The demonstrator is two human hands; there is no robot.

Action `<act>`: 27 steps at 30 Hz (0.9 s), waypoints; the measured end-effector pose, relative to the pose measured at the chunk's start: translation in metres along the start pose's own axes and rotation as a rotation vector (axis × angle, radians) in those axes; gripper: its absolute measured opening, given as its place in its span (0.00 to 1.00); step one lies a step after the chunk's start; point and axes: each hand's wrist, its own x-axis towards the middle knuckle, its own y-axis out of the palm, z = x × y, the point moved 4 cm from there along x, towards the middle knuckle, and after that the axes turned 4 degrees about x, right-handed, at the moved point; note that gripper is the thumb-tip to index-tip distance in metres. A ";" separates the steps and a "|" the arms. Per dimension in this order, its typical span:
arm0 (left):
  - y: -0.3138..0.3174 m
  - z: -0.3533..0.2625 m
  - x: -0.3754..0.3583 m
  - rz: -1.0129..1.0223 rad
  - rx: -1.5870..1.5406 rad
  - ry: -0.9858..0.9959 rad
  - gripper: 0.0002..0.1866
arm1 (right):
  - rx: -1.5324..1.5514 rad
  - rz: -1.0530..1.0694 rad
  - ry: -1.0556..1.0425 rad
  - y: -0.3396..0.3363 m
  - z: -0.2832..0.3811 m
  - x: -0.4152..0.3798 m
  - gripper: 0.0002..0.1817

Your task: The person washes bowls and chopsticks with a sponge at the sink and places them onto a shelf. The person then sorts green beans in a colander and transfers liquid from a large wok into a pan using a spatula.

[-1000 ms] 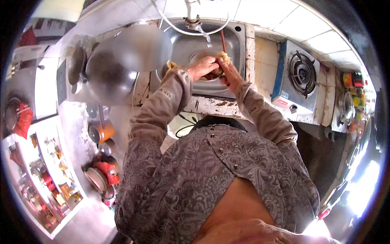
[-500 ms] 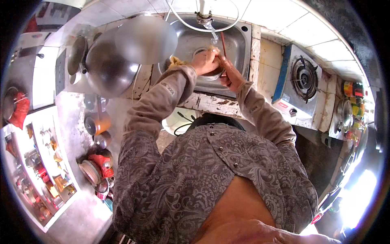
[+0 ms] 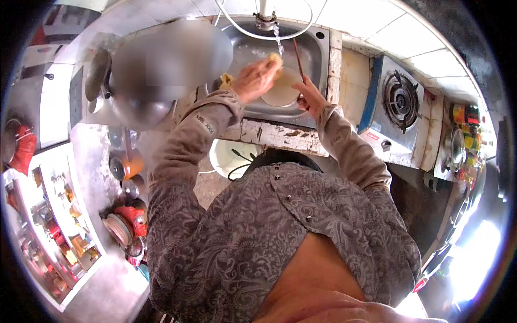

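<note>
1. The left hand [image 3: 256, 81] is over the sink [image 3: 315, 59], its fingers pressed together on a yellowish scrubber [image 3: 275, 60].
2. The right hand [image 3: 311, 100] is curled at the right side of the sink, at the near end of a thin reddish-brown stick [image 3: 298, 56]; whether it pinches the stick or something beside it, I cannot tell.
3. The stick slants from that hand toward the sink's far side.
4. A pale round dish [image 3: 280, 95] lies in the sink between the hands.
5. Water [image 3: 278, 39] runs from the tap [image 3: 265, 21] at the far side, just beyond the scrubber.
6. A yellow cloth-like piece [image 3: 226, 81] is at the sink's left edge, behind the left wrist.
7. A gas stove [image 3: 401, 102] stands to the right.
</note>
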 end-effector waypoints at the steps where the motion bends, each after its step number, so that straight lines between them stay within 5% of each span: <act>1: 0.009 -0.009 0.008 -0.081 0.098 0.100 0.15 | -0.016 0.031 -0.026 0.004 -0.001 0.004 0.21; 2: 0.014 -0.019 0.014 -0.164 0.199 0.199 0.14 | -0.033 0.063 -0.055 0.009 0.000 0.006 0.21; 6: 0.021 -0.013 0.031 -0.023 0.441 -0.118 0.09 | 0.085 0.072 -0.063 0.016 -0.004 0.002 0.25; 9: 0.010 0.009 0.026 0.146 0.239 -0.388 0.07 | 0.107 -0.077 -0.174 0.015 -0.007 0.001 0.24; 14: 0.035 0.032 -0.013 0.030 -0.361 -0.711 0.13 | 0.135 -0.233 -0.437 0.016 0.007 -0.003 0.29; 17: 0.057 0.030 -0.034 0.013 -0.866 -0.991 0.13 | 0.055 -0.074 -0.418 0.012 0.002 0.002 0.29; 21: 0.031 0.050 -0.010 -0.007 -0.105 -0.332 0.13 | -0.100 0.065 -0.052 0.005 0.012 0.014 0.29; 24: 0.021 0.053 0.008 -0.109 0.027 -0.156 0.15 | -0.221 0.152 -0.069 0.012 0.025 0.021 0.26; 27: -0.003 0.052 0.013 -0.188 -0.044 -0.292 0.16 | -0.200 0.029 -0.190 0.018 0.022 0.029 0.24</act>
